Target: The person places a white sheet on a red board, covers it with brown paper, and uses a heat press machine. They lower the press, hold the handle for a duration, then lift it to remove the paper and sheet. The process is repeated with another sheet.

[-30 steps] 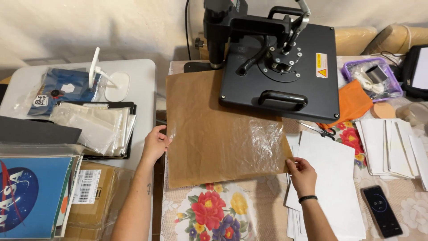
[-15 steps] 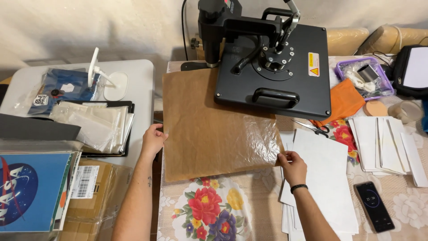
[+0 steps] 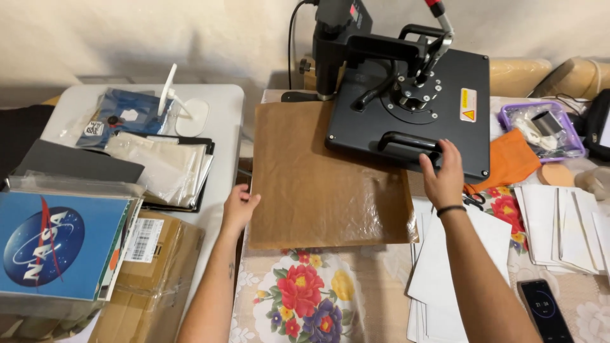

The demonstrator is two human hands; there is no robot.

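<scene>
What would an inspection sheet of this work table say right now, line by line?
Surface: floral tablecloth, mostly covered.
Job's things: black heat press, top plate swung right; brown parchment sheet flat below it.
Clutter: white sheets, orange cloth, purple tray, phone.
Hands: left hand at the sheet's left edge; right hand on the press handle.
Cables: black cord behind the press.
Surroundings: grey side table with plastic sleeves; cardboard box.
</scene>
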